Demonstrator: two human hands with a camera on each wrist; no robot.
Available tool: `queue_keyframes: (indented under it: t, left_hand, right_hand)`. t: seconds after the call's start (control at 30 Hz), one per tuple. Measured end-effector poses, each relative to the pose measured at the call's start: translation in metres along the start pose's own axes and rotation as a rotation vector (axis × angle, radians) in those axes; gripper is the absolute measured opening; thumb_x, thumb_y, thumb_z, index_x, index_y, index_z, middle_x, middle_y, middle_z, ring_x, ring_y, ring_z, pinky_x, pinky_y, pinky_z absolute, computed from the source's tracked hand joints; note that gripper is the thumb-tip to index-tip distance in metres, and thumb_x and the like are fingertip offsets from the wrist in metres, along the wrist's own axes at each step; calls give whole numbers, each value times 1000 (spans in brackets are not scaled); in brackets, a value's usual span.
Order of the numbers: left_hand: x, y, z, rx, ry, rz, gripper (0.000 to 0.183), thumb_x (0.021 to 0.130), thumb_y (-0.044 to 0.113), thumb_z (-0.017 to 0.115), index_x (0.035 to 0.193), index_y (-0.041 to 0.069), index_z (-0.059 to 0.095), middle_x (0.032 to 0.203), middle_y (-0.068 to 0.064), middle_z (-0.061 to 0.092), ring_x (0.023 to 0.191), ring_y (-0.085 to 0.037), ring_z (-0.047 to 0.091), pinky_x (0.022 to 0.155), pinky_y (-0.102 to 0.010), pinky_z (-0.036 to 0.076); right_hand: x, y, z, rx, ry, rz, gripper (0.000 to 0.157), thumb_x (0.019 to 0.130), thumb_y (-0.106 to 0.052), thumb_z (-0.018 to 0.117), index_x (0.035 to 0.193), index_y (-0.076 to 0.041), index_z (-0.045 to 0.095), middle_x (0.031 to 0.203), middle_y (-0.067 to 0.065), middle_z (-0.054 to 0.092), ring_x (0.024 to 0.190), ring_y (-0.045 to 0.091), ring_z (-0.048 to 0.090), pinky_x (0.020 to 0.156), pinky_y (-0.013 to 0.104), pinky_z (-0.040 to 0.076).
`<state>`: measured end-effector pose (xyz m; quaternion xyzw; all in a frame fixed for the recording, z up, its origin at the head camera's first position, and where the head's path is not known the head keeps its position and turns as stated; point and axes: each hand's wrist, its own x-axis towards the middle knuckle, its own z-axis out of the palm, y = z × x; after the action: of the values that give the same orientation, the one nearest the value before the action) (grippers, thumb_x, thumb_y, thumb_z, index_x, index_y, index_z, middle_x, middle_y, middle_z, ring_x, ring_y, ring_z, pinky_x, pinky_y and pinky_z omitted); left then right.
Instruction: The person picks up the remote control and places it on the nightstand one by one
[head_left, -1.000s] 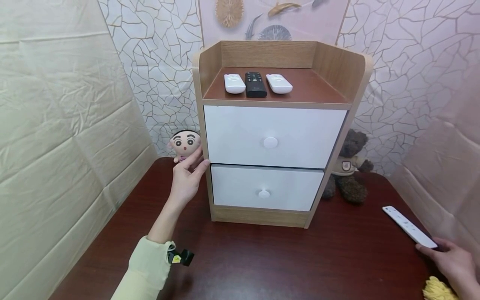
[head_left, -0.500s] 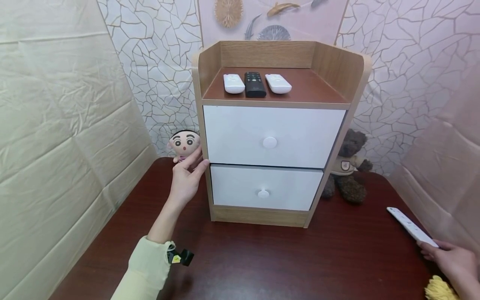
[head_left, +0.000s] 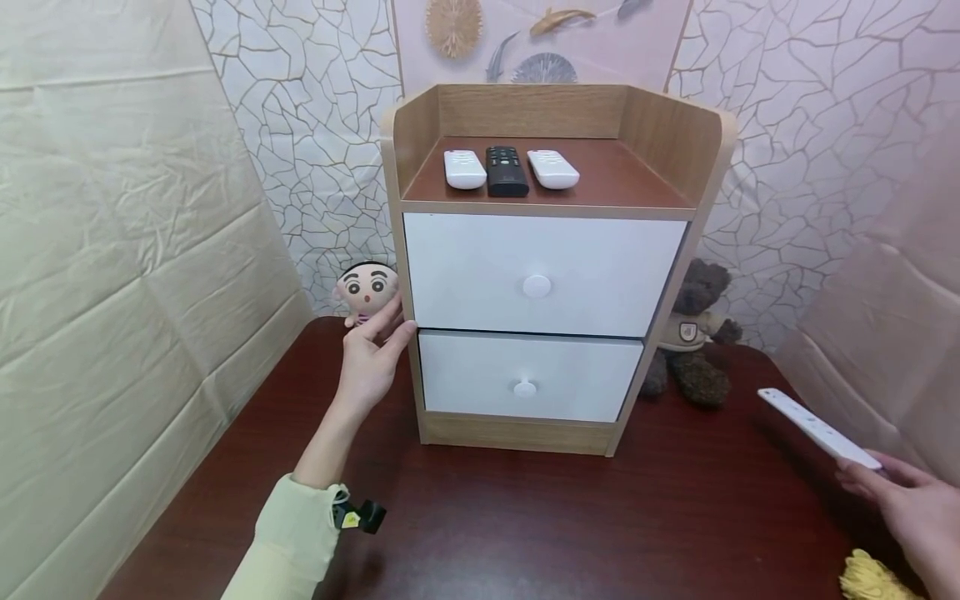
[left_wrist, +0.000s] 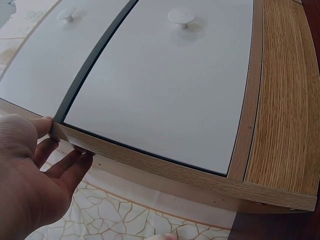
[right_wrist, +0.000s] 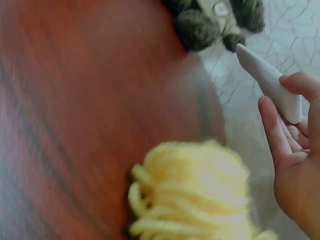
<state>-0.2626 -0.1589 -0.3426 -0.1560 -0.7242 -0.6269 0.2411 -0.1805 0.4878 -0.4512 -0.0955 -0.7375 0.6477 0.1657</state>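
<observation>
A small wooden cabinet [head_left: 517,433] with two white drawers, both closed, stands on the dark red table. My left hand [head_left: 371,367] holds its left side edge at the height of the gap between the drawers. In the left wrist view, the thumb of my left hand [left_wrist: 30,175] lies at the front edge and the fingers bend along the outer side. At the right, my right hand [head_left: 903,508] pinches the near end of a long white remote control [head_left: 817,427], held over the table. The right wrist view shows the remote control [right_wrist: 272,85] between thumb and fingers.
On the cabinet's top lie a white remote [head_left: 465,170], a black remote [head_left: 506,172] and another white remote [head_left: 552,169]. A doll [head_left: 367,289] sits behind on the left, a brown teddy bear [head_left: 693,333] on the right. Yellow yarn [right_wrist: 195,185] lies close to my right hand.
My right hand has lifted the white remote control higher in the head view, its far end rising most. My left hand stays at the cabinet's edge.
</observation>
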Motion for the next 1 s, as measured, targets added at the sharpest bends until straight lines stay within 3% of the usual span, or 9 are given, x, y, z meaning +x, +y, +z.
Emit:
queue_keyframes:
  t: [0.43,0.63,0.83,1.0]
  left_hand:
    - [0,0,0,-8,1,8,49,101,3,65,148,1,52,142,-21,58,130,-34,57,99,-29,55]
    - [0,0,-1,-3,1,-3,49,101,3,66,148,1,52,142,-21,58,130,-34,58,99,-28,55]
    - [1,0,0,-10,-2,3,50,101,2,65,148,1,51,142,-21,57,130,-35,57,99,-29,55]
    - [1,1,0,-13,-1,6,50,100,2,65,148,0,51,143,-21,57,130,-35,57,99,-30,55]
  right_hand:
    - [-11,-51,34,226,-73,-213,39,92,17,64,98,-18,81,74,0,76,64,8,73,58,14,58]
    - [-19,-73,48,202,-80,-238,37,91,16,66,100,-18,79,75,0,76,63,9,72,61,12,57]
    - [-28,-92,61,99,-54,-284,38,89,15,69,104,-19,79,75,-1,76,62,7,71,62,9,55]
    - [-34,-105,71,179,-82,-319,40,88,20,66,109,-12,79,76,3,77,63,10,72,63,11,57]
